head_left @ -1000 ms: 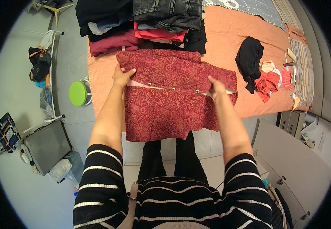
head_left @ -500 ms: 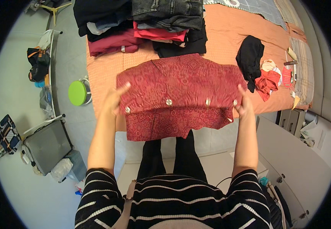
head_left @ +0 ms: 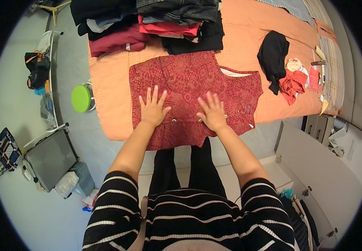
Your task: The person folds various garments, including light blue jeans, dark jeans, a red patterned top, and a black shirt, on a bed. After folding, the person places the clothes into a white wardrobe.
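Note:
A red patterned sleeveless top (head_left: 181,83) with pale buttons lies spread on the edge of the bed, its neckline toward the right. Part of it hangs over the bed's near edge. My left hand (head_left: 152,109) rests flat on its left part, fingers spread. Over the middle-right, my right hand (head_left: 212,112) also lies on the fabric with fingers apart, slightly blurred. Neither hand grips the cloth.
Stacks of folded clothes, including dark jeans (head_left: 179,10) and a maroon garment (head_left: 120,42), stand at the bed's far left. A black garment (head_left: 273,58) and a crumpled red-orange cloth (head_left: 293,85) lie to the right. A green stool (head_left: 81,98) stands left of the orange bedspread (head_left: 239,37).
Both hands have let go of the top's side edges and moved inward onto its surface. The top now lies flatter on the bed, with its neckline showing.

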Motion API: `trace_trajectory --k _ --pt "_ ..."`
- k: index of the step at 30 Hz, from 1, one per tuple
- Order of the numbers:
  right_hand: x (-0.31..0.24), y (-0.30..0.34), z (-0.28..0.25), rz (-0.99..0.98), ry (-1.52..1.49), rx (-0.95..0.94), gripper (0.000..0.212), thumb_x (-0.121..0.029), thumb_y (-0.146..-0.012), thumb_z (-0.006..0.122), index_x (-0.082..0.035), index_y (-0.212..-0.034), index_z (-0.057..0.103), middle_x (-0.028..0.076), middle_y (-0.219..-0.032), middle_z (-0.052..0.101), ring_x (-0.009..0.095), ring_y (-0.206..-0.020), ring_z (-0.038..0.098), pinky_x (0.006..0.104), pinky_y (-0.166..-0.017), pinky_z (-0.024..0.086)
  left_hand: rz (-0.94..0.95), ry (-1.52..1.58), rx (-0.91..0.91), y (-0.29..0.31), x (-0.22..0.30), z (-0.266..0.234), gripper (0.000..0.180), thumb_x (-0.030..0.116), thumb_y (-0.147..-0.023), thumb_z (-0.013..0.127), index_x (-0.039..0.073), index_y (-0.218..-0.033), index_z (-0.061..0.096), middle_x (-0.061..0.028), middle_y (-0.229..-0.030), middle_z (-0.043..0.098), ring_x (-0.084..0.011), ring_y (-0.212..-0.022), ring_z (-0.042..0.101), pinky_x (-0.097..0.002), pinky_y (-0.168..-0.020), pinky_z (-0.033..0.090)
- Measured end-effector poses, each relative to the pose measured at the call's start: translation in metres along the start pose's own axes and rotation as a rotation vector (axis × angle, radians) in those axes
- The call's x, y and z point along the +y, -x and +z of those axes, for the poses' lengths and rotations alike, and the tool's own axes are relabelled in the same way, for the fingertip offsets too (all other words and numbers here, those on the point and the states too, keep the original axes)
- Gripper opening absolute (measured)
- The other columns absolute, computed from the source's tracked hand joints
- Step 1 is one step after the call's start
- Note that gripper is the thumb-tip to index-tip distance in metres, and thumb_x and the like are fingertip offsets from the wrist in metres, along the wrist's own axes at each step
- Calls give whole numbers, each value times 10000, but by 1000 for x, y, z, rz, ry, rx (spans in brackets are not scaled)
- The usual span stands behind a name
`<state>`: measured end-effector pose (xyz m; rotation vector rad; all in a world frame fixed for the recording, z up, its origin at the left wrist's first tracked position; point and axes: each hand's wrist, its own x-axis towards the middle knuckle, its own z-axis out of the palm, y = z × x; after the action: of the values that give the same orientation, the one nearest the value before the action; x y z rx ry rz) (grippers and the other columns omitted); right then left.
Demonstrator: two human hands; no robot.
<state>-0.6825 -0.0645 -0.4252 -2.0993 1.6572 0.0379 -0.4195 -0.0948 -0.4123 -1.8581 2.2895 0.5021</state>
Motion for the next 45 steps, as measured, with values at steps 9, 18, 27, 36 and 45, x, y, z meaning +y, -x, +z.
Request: trace_trajectory --k 9,18,27,36,45 --pt "55 84 39 850 -460 854 555 -126 -763 642 51 -1243 426 205 -1311 419 335 -1175 408 422 -1031 301 -538 574 456 93 -64 66 726 237 -752 734 -51 -1303 359 -258 -1326 391 -345 -1246 377 -436 -1044 290" --pt "115 131 118 1366 -2111 593 650 -302 -730 750 -108 -1274 452 120 -1134 610 305 -1028 588 609 -926 385 -852 1461 -282 153 -75 65 464 83 -776 711 -41 -1179 520 -141 -1108 616 -211 -955 601 -341 -843 478" --pt "93 168 -24 1238 -2008 738 327 -50 -818 612 -44 -1137 542 98 -1081 620 253 -947 624 374 -789 561 -1243 1939 -911 214 -67 -12 290 183 -841 626 75 -1109 597 -126 -1034 658 -250 -867 650 -416 -780 523" --pt "133 -12 -165 981 -1931 353 263 -148 -898 549 -3 -1116 522 118 -1047 596 253 -934 594 329 -733 540 -519 2850 -308 85 -81 -91 477 463 -912 451 46 -1116 557 -122 -1048 656 -234 -947 646 -416 -833 527" --pt "97 -21 -90 365 -596 397 473 -295 -805 683 1 -1158 578 201 -1161 572 298 -1092 537 367 -932 424 -567 1061 408 -10 -78 -15 598 319 -858 631 -31 -1288 404 -156 -1165 547 -226 -1026 543 -354 -900 434"
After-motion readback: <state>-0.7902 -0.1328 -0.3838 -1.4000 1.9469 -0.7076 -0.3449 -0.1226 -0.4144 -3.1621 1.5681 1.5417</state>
